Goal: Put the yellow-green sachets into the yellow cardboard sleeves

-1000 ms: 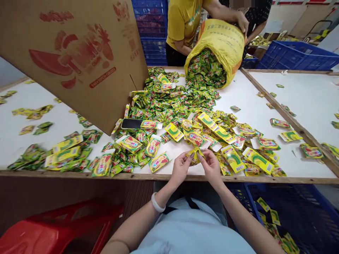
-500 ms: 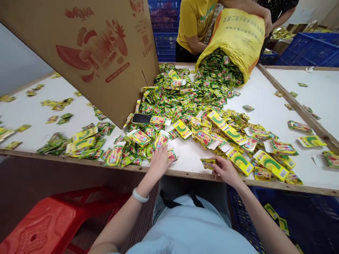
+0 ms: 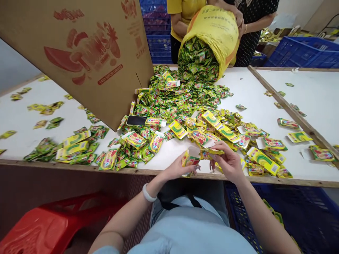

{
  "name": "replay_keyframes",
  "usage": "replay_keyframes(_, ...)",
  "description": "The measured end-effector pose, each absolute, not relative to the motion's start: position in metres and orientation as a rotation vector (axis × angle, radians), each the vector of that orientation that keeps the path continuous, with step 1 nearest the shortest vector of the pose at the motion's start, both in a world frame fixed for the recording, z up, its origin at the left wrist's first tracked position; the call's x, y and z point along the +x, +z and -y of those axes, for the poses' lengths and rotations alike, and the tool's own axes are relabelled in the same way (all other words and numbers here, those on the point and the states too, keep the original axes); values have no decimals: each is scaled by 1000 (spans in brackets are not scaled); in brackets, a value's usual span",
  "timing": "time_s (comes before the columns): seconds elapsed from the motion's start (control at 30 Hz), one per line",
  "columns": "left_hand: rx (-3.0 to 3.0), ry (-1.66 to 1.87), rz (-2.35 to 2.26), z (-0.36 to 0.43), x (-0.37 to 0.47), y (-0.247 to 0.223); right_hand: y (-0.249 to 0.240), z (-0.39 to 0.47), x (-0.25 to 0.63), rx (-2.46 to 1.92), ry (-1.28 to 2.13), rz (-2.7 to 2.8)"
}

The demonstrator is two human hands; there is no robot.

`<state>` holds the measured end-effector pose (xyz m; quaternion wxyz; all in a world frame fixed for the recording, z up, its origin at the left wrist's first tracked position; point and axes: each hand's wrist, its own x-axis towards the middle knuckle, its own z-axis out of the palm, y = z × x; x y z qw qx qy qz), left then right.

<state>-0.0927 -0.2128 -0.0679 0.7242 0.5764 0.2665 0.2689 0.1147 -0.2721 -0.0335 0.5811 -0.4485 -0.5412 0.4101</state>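
Observation:
My left hand (image 3: pixel 178 167) is closed on a small yellow-green candy box (image 3: pixel 190 161), tilted with its white flap open towards the right. My right hand (image 3: pixel 230 163) pinches a flat yellow candy packet (image 3: pixel 212 151) beside the mouth of that box. Both hands are over the table's front edge. Left of them, green packets (image 3: pixel 129 164) lie under several open printed boxes (image 3: pixel 134 139). Near my right hand is a heap of yellow packets and flat-lying boxes (image 3: pixel 262 161). A dark phone (image 3: pixel 136 120) rests among the packets.
A big carton (image 3: pixel 87 60) leans over the table's left half. Across the table, two people hold a yellow sack (image 3: pixel 219 31) with green packets at its mouth. A wooden divider (image 3: pixel 286 106) crosses the right side. A red stool (image 3: pixel 37 225) and blue crate (image 3: pixel 243 211) stand below.
My left hand has picked up a candy box and brought it rightward to the packet in my right hand. The sack has shifted left, and the view has swung slightly right.

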Motion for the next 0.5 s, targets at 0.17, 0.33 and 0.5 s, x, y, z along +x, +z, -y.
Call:
replay_keyframes(0.17,1289,617,-592,233,-78,-61,-21,263,116,-1178,682,1653)
replay_keyframes(0.33,1486,544,-662,233,-87,-60,-7,265,123,-1358,671,2079)
replay_keyframes(0.5,1504,465,-533,225,-90,-60,7,267,126,-1293,853,2102)
